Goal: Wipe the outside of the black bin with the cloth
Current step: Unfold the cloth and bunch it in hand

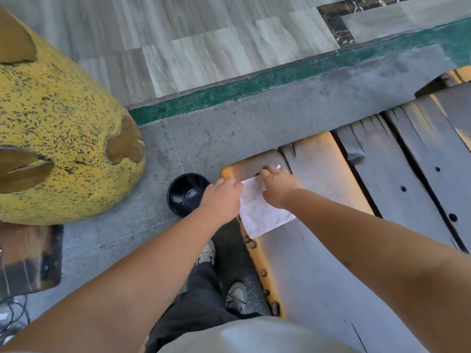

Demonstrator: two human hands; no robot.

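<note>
Grey paving ran beside a worn wooden bench (318, 263), where the white cloth (262, 212) lay flat at the corner. Both the left hand (223, 197) and right hand (276, 186) rested on its edges, fingers curled; whether they pinched it was unclear. Bunching the cloth firmly first seemed wise, since the small black bin (184, 194) stood just beside on the ground.

- My left hand (221, 197) and right hand (277, 186) are both bare — no gloves, rings or watch that I can make out.
- Both forearms (142, 271) are uncovered as far up as I can see; no sleeves show.
- A pale grey-white top (244, 335) fills the bottom edge.
- Dark, loose trousers (201, 291) below it.
- Light-coloured sneakers (235, 296) with dark laces — one on each foot.
</note>
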